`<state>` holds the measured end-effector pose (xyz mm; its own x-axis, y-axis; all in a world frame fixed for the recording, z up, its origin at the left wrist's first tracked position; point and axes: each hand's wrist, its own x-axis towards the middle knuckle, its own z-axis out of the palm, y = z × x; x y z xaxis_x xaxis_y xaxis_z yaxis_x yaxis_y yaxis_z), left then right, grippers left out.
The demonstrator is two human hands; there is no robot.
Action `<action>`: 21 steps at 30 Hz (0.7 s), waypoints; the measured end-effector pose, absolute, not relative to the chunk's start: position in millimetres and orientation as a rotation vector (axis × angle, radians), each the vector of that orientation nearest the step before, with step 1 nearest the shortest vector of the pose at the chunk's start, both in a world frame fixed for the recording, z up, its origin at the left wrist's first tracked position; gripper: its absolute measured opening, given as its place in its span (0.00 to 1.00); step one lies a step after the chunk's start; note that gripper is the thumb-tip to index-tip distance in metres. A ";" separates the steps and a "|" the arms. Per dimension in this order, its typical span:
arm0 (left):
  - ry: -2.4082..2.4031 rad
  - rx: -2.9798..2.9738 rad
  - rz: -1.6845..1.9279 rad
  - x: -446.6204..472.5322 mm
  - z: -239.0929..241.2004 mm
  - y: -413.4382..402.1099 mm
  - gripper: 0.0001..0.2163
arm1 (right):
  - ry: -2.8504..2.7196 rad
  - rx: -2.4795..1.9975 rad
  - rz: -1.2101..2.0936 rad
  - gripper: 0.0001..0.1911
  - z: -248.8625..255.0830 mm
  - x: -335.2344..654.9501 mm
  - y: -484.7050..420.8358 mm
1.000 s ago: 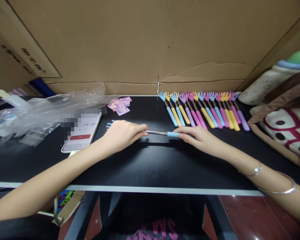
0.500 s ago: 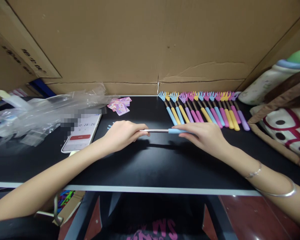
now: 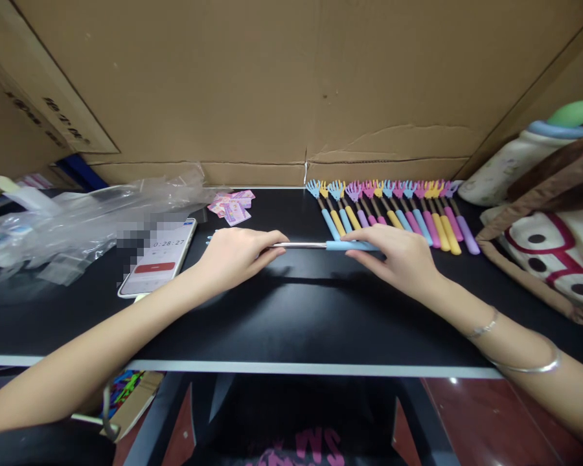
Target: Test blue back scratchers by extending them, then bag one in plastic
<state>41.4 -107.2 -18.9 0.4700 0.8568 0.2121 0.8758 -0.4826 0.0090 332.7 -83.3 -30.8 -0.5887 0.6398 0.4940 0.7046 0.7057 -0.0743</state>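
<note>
Both my hands hold one telescopic back scratcher (image 3: 304,245) stretched sideways just above the black table (image 3: 291,310). My left hand (image 3: 236,254) grips the end with the blue claw head, which peeks out past my fingers. My right hand (image 3: 398,254) grips the blue handle, and the metal rod shows between the two hands. Behind my right hand lies a row of several back scratchers (image 3: 393,213) in blue, yellow, purple and pink, heads toward the cardboard wall.
A phone (image 3: 159,257) showing a timer lies left of my left hand. Crumpled clear plastic bags (image 3: 78,220) fill the far left. Small pink cards (image 3: 232,205) lie by the cardboard wall (image 3: 272,97). A patterned bag (image 3: 548,246) stands at the right edge.
Both hands moved the scratcher a little away from me, toward the row. My right hand slid right along the blue handle, so more of the handle shows.
</note>
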 end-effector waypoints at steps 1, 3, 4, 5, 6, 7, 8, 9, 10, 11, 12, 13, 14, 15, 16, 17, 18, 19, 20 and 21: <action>-1.525 -2.581 -0.280 40.4 -18.1 -106.9 0.16 | -2.413 -1.044 -0.141 0.14 -30.2 333.2 -82.3; -1.490 -2.545 -0.234 37.4 -16.4 -105.5 0.16 | -2.403 -1.069 -0.068 0.14 -29.0 335.4 -79.4; -1.469 -2.539 -0.198 35.5 -15.6 -104.2 0.16 | -2.401 -1.080 -0.027 0.14 -28.5 337.1 -77.4; -1.448 -2.537 -0.159 33.4 -15.2 -102.7 0.16 | -2.400 -1.089 0.017 0.14 -28.1 339.1 -75.1; -1.430 -2.539 -0.123 31.1 -15.1 -100.8 0.16 | -2.400 -1.095 0.061 0.14 -27.8 341.3 -72.6; -1.416 -2.539 -0.096 28.9 -15.4 -98.7 0.16 | -2.397 -1.098 0.102 0.15 -27.7 343.4 -70.2; -1.407 -2.537 -0.079 26.7 -16.1 -96.6 0.16 | -2.392 -1.102 0.135 0.15 -27.6 345.2 -67.8; -1.405 -2.534 -0.079 24.7 -17.1 -94.6 0.16 | -2.388 -1.104 0.163 0.15 -27.7 346.7 -65.8; -1.403 -2.531 -0.090 23.0 -18.3 -92.7 0.17 | -2.388 -1.106 0.192 0.16 -27.8 347.7 -64.2; -1.398 -2.530 -0.111 21.5 -19.5 -91.1 0.17 | -2.386 -1.107 0.224 0.16 -28.0 348.3 -63.1; -1.389 -2.530 -0.140 20.3 -20.8 -89.8 0.17 | -2.382 -1.104 0.258 0.16 -28.2 348.4 -62.4; -1.377 -2.530 -0.178 19.3 -21.9 -88.8 0.17 | -2.378 -1.097 0.296 0.16 -28.5 348.4 -62.1; -1.362 -2.530 -0.218 18.7 -22.9 -88.2 0.17 | -2.372 -1.089 0.334 0.15 -28.8 348.2 -62.2; -1.346 -2.532 -0.256 18.2 -23.6 -87.9 0.17 | -2.360 -1.082 0.367 0.15 -29.2 348.0 -62.4; -1.331 -2.535 -0.290 17.8 -24.1 -87.9 0.17 | -2.346 -1.080 0.394 0.15 -29.5 348.0 -62.7; -1.320 -2.537 -0.321 17.6 -24.3 -88.0 0.17 | -2.335 -1.082 0.417 0.16 -29.7 348.1 -63.1; -1.315 -2.539 -0.346 17.3 -24.3 -88.1 0.17 | -2.322 -1.090 0.434 0.16 -29.8 348.3 -63.5; -1.311 -2.542 -0.363 17.0 -24.2 -88.3 0.17 | -2.312 -1.102 0.444 0.16 -29.7 348.7 -64.0; -1.304 -2.544 -0.379 16.6 -23.9 -88.5 0.17 | -2.307 -1.114 0.450 0.17 -29.2 349.1 -64.6; -1.291 -2.546 -0.389 16.1 -23.6 -88.6 0.17 | -2.313 -1.124 0.455 0.17 -28.5 349.4 -65.4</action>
<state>16.1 -88.6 -23.6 0.5693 0.7440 0.3497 0.8135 -0.5713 -0.1088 349.4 -65.4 -28.5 -0.5176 0.7981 0.3083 0.6220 0.5985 -0.5049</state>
